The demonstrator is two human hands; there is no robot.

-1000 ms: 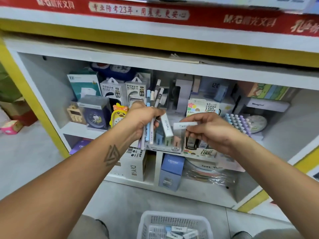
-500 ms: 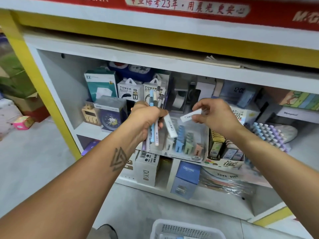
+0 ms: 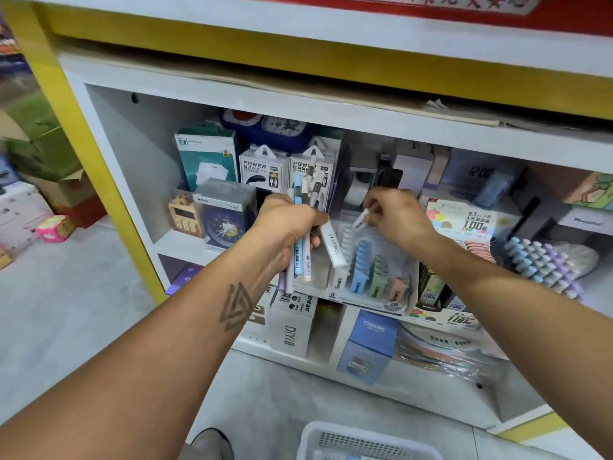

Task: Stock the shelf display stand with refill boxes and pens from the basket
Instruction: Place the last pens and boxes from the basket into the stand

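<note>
The clear display stand (image 3: 371, 277) is open from above, but rows of upright refill boxes (image 3: 363, 263) fill most of it, leaving bare floor only at its left end, at about 9 o'clock from the blue row. At 12 o'clock behind the stand a tape dispenser (image 3: 360, 190) and two power bank boxes (image 3: 265, 171) close the back, at 3 o'clock a lead-refill display (image 3: 454, 260) stands touching or just beside it, and at 9 o'clock a boxed clock (image 3: 225, 214) stands near. The shelf board (image 3: 298, 104) overhead caps the approach, while the grey floor (image 3: 83, 310) at 6 and 8 o'clock gives room, apart from the white basket (image 3: 365, 439).
</note>
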